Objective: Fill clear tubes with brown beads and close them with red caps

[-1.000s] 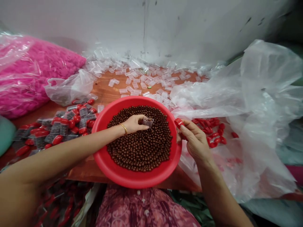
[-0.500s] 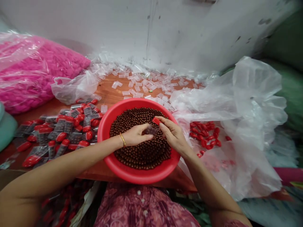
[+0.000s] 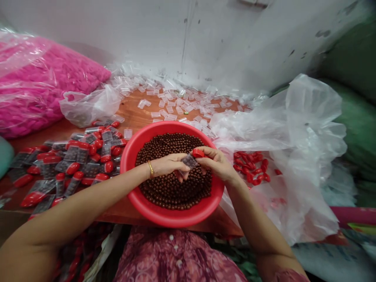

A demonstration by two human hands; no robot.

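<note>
My left hand [image 3: 172,165] is closed on a small clear plastic box [image 3: 189,160] with dark balls inside. Between the fingers of my right hand [image 3: 216,161] is a red cap [image 3: 198,153], at the upper right end of the box; whether it is seated on the box I cannot tell. Both hands are over a red basin [image 3: 173,223] filled with shiny brown balls [image 3: 170,196]. Left of the basin lies a pile of filled boxes with red caps [image 3: 84,150]. Loose red caps [image 3: 252,166] lie to the right on plastic sheeting.
Clear empty boxes [image 3: 176,103] are scattered along the back of the wooden table [image 3: 131,107]. A big bag of pink pieces [image 3: 49,78] stands at the back left. Crumpled clear plastic sheeting [image 3: 305,129] covers the right side, and a wall [image 3: 147,35] rises behind.
The red cap in my right hand has come against the end of the filled box and turned. My left hand has tilted the box up towards it.
</note>
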